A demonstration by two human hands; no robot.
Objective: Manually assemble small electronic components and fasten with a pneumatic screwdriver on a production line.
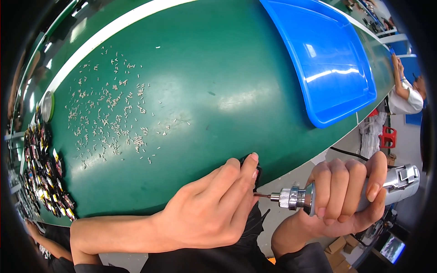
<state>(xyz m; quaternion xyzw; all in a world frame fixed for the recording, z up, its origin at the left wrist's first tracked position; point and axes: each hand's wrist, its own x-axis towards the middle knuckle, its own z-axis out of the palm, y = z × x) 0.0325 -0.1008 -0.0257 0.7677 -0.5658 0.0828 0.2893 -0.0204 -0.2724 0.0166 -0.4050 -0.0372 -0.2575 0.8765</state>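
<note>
My right hand is wrapped round a silver electric screwdriver, which lies level with its bit pointing left. The tip of the bit reaches the fingers of my left hand. That hand is closed on a small black part at the near edge of the table, and its fingers hide most of the part. Whether the bit sits in a screw cannot be seen. Many small loose screws are scattered over the left half of the green tabletop.
An unoccupied blue plastic tray stands at the far right of the table. Along the left edge lie a heap of small dark assemblies and a round dish. Another person sits beyond the tray; a red stool is nearby.
</note>
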